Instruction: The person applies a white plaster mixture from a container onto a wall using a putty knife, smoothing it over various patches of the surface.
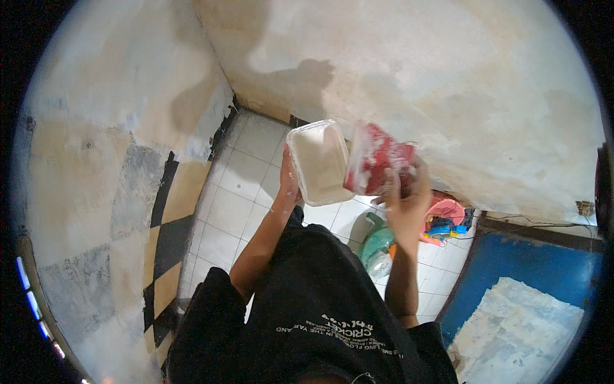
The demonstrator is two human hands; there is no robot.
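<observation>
My left hand is closed on the left side of a white rectangular plastic tub, held tilted above the tiled floor. The tub's inside looks pale; whether that is a filling or its bare bottom I cannot tell. Just right of it, my right hand grips a red, white-smeared flat piece, blurred by motion. Its exact kind does not show. The piece's left edge is close to the tub's right rim; whether they touch is unclear.
A pale, patchy wall rises in front, and another wall with black and tan squares stands at left. On the floor lie a green object, a clear bag and a pink basin. A blue panel stands at right.
</observation>
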